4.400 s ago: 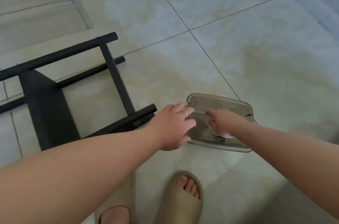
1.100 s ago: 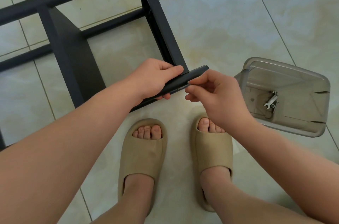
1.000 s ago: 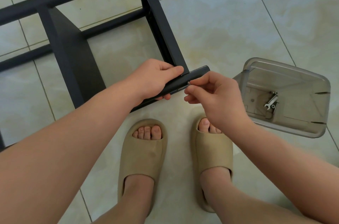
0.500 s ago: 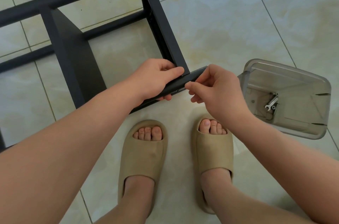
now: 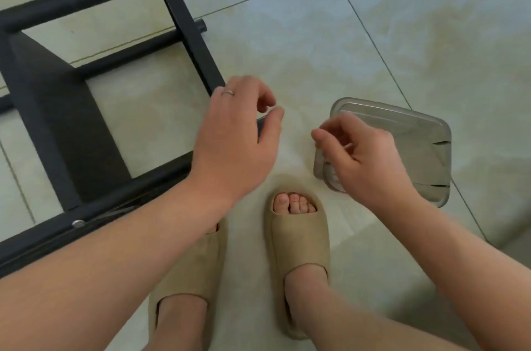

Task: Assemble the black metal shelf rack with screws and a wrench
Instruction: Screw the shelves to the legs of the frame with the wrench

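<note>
The black metal rack (image 5: 57,109) lies on its side on the tiled floor, at left. A silver screw head (image 5: 78,223) shows in its near bar. My left hand (image 5: 238,135) hovers over that bar's right end (image 5: 261,124), fingers loosely curled and thumb beside the tip, with no grip showing. My right hand (image 5: 359,155) is over the left part of a clear plastic container (image 5: 416,120), fingers curled and thumb tip against the index finger. Nothing shows between them. The wrench seen earlier in the container is hidden under this hand.
My two feet in tan sandals (image 5: 298,250) stand just below the hands, the left sandal (image 5: 186,278) partly under my forearm. Pale floor tiles stretch to the right and beyond the container. A wall edge runs along the top left.
My left hand has let go of the bar and slid toward its end. My right hand has left the bar's tip and moved right, over the container. The view shifted forward.
</note>
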The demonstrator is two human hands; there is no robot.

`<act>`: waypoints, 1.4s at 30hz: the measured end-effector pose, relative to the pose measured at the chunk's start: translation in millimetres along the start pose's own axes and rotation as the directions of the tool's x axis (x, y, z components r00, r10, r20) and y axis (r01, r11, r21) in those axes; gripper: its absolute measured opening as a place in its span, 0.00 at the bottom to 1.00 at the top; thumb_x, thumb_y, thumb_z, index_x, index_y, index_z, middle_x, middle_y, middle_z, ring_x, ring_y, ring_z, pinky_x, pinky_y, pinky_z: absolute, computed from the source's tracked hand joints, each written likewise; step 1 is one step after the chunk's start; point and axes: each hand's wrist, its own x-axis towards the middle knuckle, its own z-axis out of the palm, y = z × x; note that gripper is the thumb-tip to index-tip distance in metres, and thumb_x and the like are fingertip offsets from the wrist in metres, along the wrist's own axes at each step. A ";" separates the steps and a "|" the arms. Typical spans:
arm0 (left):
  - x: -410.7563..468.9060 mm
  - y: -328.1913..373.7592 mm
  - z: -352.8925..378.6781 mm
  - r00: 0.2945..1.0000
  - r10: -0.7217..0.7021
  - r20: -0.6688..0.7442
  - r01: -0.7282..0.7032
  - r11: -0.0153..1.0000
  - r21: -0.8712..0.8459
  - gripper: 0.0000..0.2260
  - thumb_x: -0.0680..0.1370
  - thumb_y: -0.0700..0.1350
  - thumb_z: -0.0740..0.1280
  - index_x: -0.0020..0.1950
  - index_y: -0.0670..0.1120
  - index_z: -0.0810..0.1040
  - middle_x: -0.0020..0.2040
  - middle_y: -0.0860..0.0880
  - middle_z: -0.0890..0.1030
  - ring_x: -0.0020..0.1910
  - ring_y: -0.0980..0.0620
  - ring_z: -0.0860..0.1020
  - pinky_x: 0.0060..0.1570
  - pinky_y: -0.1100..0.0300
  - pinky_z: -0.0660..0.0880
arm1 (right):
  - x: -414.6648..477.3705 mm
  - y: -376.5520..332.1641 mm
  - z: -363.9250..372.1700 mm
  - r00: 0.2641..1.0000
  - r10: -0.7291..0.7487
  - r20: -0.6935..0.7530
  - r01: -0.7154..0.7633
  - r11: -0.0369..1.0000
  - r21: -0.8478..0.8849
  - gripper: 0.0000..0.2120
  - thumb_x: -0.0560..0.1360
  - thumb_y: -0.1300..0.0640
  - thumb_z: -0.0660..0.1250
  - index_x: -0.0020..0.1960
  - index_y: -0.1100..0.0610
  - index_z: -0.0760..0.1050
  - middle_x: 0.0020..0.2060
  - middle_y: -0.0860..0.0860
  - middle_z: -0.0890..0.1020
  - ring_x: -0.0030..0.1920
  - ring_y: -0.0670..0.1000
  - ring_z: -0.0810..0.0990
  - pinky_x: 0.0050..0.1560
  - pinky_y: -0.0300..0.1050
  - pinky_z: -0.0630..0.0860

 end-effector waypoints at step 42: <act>-13.9 2.4 103.1 0.599 0.328 0.731 -0.640 0.744 0.191 0.14 0.84 0.54 0.57 0.66 0.54 0.75 0.71 0.54 0.72 0.79 0.52 0.55 0.73 0.52 0.56 | 45.2 142.9 -36.7 0.855 0.482 0.190 -0.216 0.665 -0.715 0.04 0.76 0.65 0.66 0.48 0.58 0.77 0.49 0.59 0.81 0.48 0.62 0.80 0.46 0.49 0.78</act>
